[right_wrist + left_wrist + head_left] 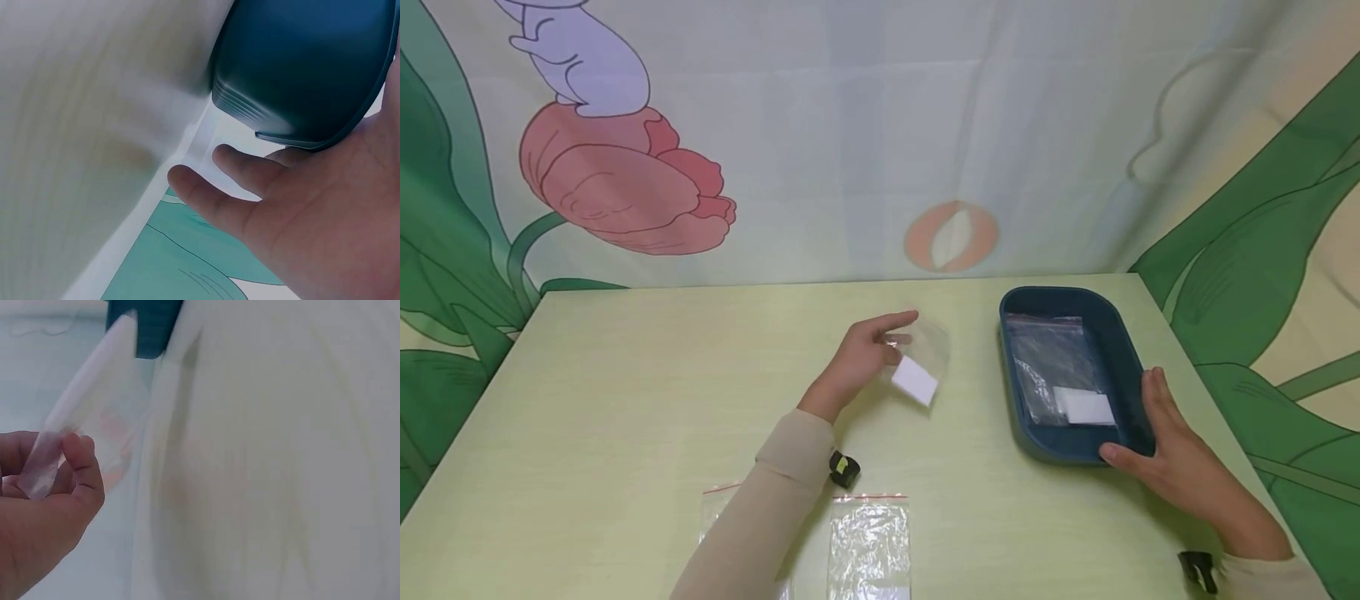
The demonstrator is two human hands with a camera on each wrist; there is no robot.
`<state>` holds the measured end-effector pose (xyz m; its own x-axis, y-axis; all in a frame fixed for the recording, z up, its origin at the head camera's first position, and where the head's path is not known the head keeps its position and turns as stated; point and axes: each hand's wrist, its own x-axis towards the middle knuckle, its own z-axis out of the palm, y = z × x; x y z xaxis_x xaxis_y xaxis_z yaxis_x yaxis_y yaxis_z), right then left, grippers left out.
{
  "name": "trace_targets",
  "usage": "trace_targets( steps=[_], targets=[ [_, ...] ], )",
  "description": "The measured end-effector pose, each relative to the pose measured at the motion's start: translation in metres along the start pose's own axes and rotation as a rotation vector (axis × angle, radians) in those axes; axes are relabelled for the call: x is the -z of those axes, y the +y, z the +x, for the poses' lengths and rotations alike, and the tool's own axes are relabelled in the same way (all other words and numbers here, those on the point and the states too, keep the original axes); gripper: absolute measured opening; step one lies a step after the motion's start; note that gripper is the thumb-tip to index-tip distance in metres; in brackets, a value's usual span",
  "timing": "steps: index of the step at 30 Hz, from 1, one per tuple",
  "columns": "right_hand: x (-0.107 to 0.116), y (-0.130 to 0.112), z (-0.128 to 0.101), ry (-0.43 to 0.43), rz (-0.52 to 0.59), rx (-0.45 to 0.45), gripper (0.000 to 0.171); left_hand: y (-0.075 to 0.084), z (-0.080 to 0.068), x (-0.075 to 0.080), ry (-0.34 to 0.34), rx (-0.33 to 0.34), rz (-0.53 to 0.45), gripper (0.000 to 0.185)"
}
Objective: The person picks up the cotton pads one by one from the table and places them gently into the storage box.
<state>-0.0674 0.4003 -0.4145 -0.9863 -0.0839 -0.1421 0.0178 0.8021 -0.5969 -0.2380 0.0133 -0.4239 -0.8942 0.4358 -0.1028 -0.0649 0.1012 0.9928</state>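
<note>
My left hand (861,358) pinches a clear plastic bag (934,342) by its edge, between thumb and fingers, above the middle of the table. A white card (914,382) shows in the bag's lower part. In the left wrist view, the held bag (94,394) slants upward from the fingers. To the right stands a dark blue bin (1105,333), with my right hand (1187,467) at its near right corner. The thumb lies at the near rim and the other fingers stretch along the right side. Inside the bin is a clear zip bag (1048,358) with a white piece (1086,407).
Another zip bag (870,533) with a red seal line lies at the table's near side. Beside it, a further bag (718,504) is mostly hidden under the left sleeve (767,500). A printed curtain (820,150) hangs behind the table (647,392).
</note>
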Motion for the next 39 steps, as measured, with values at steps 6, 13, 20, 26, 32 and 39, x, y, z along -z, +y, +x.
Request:
trace_targets(
  steps=[6, 13, 20, 26, 32, 39],
  targets=[
    [0.000, -0.001, -0.001, -0.002, -0.001, 0.000, 0.112, 0.001, -0.001, 0.001, 0.021, 0.073, -0.027, 0.041],
    [0.000, -0.001, -0.002, 0.000, -0.008, -0.005, 0.112, 0.002, -0.002, -0.001, 0.004, 0.056, 0.058, 0.048],
    [0.000, 0.000, -0.003, -0.001, 0.004, -0.002, 0.112, 0.003, -0.002, -0.004, 0.064, 0.020, 0.102, 0.059],
    [0.000, -0.001, -0.002, -0.007, -0.008, -0.012, 0.111, 0.008, -0.001, -0.005, 0.107, -0.024, -0.053, 0.064],
    [0.000, -0.001, -0.001, -0.012, -0.004, -0.017, 0.112, 0.015, -0.002, -0.009, 0.023, -0.004, -0.239, 0.069],
    [0.001, -0.001, 0.001, -0.007, -0.017, -0.020, 0.112, 0.020, -0.002, -0.018, -0.044, -0.094, -0.226, 0.075]
  ],
)
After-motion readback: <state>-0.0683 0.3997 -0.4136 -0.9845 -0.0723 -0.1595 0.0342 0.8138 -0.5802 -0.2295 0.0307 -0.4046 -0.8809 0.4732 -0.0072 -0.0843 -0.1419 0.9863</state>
